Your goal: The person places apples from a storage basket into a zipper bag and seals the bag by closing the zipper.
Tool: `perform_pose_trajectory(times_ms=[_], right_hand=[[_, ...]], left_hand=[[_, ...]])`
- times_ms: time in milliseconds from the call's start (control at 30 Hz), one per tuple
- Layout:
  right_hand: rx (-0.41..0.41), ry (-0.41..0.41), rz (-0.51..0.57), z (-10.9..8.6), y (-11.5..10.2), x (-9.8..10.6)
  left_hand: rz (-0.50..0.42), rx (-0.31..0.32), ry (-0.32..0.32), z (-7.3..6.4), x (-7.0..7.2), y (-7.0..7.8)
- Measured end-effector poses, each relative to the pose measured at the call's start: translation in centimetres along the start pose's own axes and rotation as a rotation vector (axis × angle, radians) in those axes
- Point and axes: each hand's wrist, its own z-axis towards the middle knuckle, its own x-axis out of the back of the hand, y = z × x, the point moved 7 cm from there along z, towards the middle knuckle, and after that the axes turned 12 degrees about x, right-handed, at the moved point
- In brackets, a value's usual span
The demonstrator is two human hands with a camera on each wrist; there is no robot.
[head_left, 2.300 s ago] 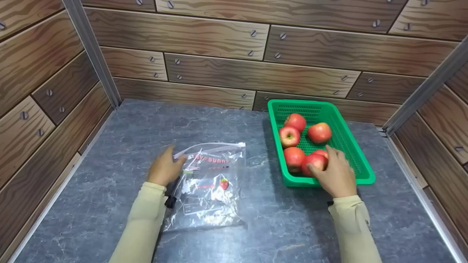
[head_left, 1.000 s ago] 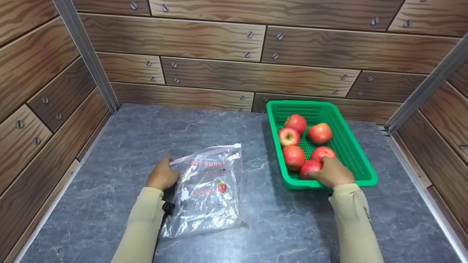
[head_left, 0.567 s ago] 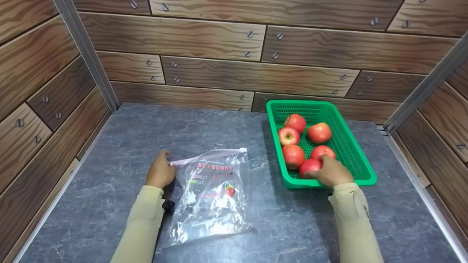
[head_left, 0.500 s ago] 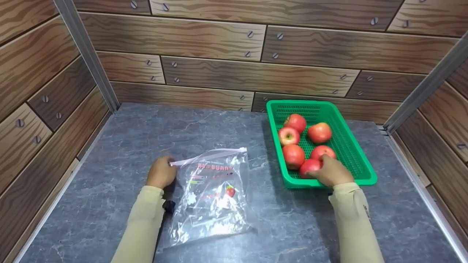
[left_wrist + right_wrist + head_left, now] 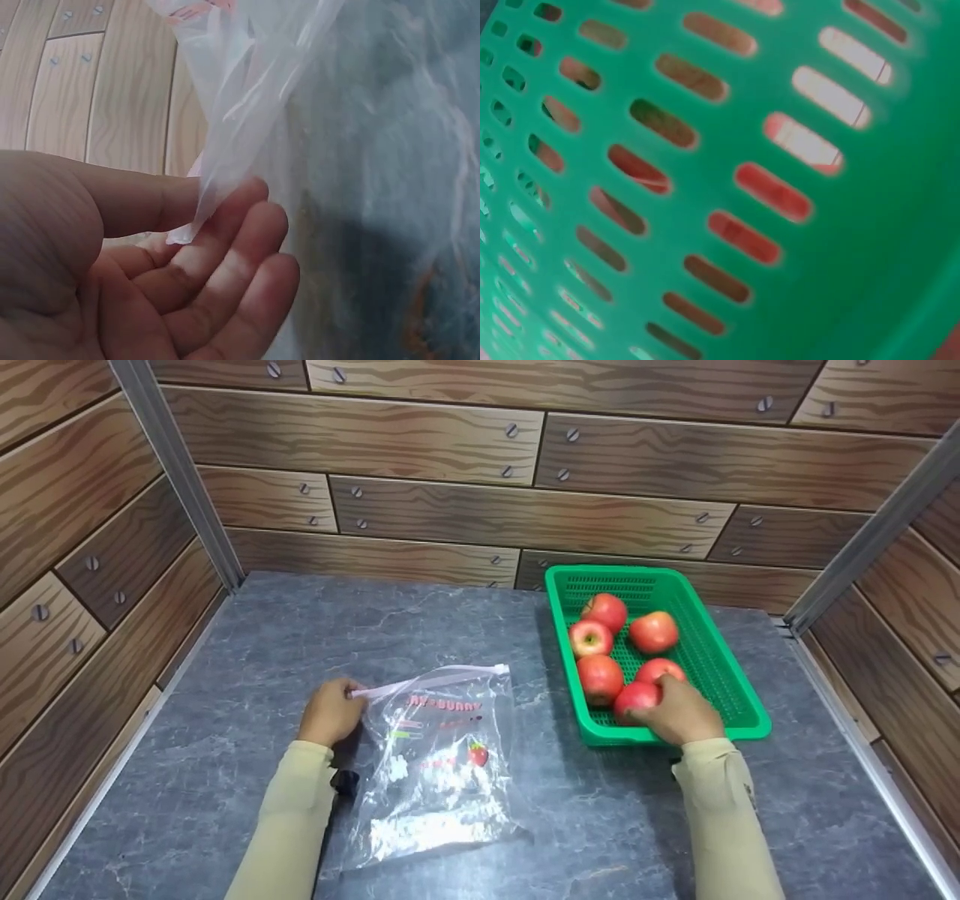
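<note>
My left hand (image 5: pixel 330 712) pinches the top left corner of a clear zip bag (image 5: pixel 442 780) with red printing and a strawberry picture, which lies on the table. In the left wrist view, the thumb (image 5: pixel 142 201) presses the plastic edge against the index finger while the other fingers are loosely bent. My right hand (image 5: pixel 686 712) reaches over the near end of a green basket (image 5: pixel 724 660) and grips a red apple (image 5: pixel 636 703) there. Basket wall (image 5: pixel 870 247) fills the right wrist view, so the hand is hidden; red shows through its slots.
Several other red apples sit in the basket, among them one apple (image 5: pixel 653 631) apart from the rest. The grey marbled table (image 5: pixel 360 622) is bounded by wood-patterned walls (image 5: pixel 420 502) at the back and sides.
My left hand has taken hold of the bag's corner, and the bag has shifted slightly toward me. My right hand has lowered onto the front apple, which has rolled a little.
</note>
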Motion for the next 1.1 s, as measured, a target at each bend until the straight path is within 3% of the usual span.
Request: perform_pose_trajectory(times_ms=[167,400,500,567,633,700,733,800,900,967,1033,1100], right_hand=[[-0.006,0.080,0.004,-0.2,0.1,0.4],[-0.031,0.236,0.039,-0.9,-0.6,2.0],[-0.017,0.318,0.079,-1.4,-1.5,2.9],[0.004,0.360,0.113,-1.7,-2.3,3.5],[0.026,0.391,0.140,-1.9,-3.1,3.9],[0.041,0.416,0.158,-2.2,-3.8,4.2],[0.049,0.424,0.162,-2.3,-4.1,4.3],[0.065,0.438,0.164,-2.4,-4.6,4.5],[0.089,0.449,0.180,-2.5,-5.1,4.5],[0.099,0.452,0.198,-2.6,-5.3,4.5],[0.107,0.454,0.217,-2.6,-5.4,4.4],[0.113,0.455,0.231,-2.6,-5.4,4.4]], left_hand=[[-0.069,-0.055,0.068,-0.6,1.3,1.2],[-0.268,-0.207,0.323,-3.3,4.8,4.3],[-0.402,-0.372,0.469,-5.5,6.7,5.9],[-0.466,-0.534,0.556,-7.4,7.7,7.1],[-0.470,-0.713,0.595,-9.3,8.4,8.2],[-0.398,-0.839,0.561,-10.7,8.3,9.2],[-0.334,-0.875,0.511,-11.2,8.0,9.7],[-0.173,-0.888,0.371,-11.8,6.9,10.5],[0.094,-0.794,0.133,-11.9,4.2,10.8],[0.221,-0.710,-0.004,-11.7,2.3,10.5],[0.313,-0.655,-0.066,-11.4,0.9,10.2],[0.365,-0.605,-0.075,-11.0,0.1,9.8]])
